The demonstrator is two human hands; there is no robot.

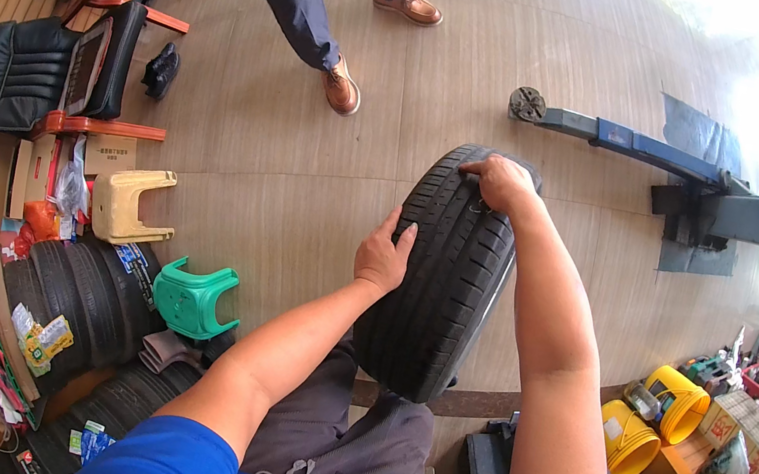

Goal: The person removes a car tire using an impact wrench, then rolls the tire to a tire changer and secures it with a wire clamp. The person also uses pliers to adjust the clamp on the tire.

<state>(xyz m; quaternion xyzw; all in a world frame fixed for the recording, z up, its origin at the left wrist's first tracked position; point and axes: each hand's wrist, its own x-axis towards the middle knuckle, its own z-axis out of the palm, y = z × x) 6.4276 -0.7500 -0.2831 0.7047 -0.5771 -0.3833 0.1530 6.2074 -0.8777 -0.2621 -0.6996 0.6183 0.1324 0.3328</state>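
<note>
A black car tyre point(436, 285) stands on edge in front of my legs, its grooved tread facing up towards me. My left hand point(382, 256) grips its left shoulder, the thumb lying against the tread. Higher up, my right hand point(501, 184) holds the upper right part, with the index finger stretched across the tread and the other fingers bent. A small pale curl, too fine to identify, shows on the tread just below that hand. The tyre's lower end is close to my knees.
A person's brown leather shoe point(342, 87) is planted ahead. A lift arm with a round pad point(528, 104) reaches in from the right. Green point(195, 297) and cream plastic stools point(128, 204) and stacked tyres point(83, 299) are left; yellow buckets point(626, 442) stand right.
</note>
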